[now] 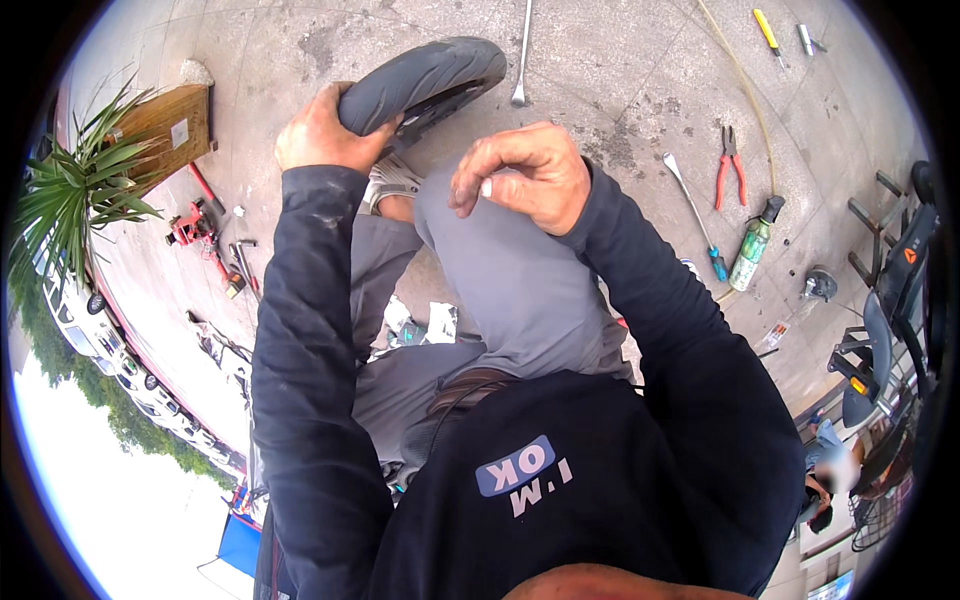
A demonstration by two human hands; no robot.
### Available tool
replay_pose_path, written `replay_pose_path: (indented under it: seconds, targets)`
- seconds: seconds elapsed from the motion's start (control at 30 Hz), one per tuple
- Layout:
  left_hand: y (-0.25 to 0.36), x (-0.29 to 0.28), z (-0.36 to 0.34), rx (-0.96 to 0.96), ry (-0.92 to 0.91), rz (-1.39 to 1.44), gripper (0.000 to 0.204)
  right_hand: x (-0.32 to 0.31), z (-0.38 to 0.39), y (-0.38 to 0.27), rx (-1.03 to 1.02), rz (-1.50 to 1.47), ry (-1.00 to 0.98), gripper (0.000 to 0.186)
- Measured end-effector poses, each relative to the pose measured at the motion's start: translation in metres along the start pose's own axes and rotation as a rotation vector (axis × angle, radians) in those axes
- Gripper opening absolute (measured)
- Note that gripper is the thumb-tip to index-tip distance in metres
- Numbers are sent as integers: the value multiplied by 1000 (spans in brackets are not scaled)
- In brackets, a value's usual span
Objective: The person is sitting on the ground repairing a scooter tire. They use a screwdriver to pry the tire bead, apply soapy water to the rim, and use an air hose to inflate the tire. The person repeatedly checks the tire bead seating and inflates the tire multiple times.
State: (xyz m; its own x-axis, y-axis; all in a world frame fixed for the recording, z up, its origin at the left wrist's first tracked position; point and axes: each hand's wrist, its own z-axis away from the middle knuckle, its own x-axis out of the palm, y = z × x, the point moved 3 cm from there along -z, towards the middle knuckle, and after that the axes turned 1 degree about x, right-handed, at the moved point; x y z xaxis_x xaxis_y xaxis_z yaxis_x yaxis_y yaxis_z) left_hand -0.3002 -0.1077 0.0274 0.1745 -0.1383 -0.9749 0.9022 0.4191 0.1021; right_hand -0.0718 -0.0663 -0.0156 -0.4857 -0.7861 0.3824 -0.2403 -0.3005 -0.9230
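Observation:
A black wheel with a grooved tyre (425, 78) stands tilted on the ground ahead of my knees. My left hand (335, 130) grips the tyre's left end, with the thumb on the near side and the fingers mostly hidden behind it. To the right of the wheel, my right hand (530, 175) hovers above my grey-trousered knee (490, 250), its fingers curled toward the thumb. Whether anything small sits between those fingers, I cannot make out. Beyond the wheel lies a long metal tyre lever (522, 60).
Right of me lie red-handled pliers (729, 170), a blue-handled lever (692, 215), a green bottle (752, 243) with a yellowish hose (745, 85), and a yellow-handled screwdriver (767, 32). To the left are red tools (195, 225), a wooden planter (175, 130) and a spiky plant (75, 190).

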Motion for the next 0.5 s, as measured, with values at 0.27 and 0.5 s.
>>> replay_pose_path:
  seconds: [0.27,0.5]
  targets:
    - [-23,-8,-49,485,-189,328,92,-2,-41,2,-154,828,336,36]
    - [-63,0,-21,93,-120,222,71,-13,-33,9,-74,833,323,38]
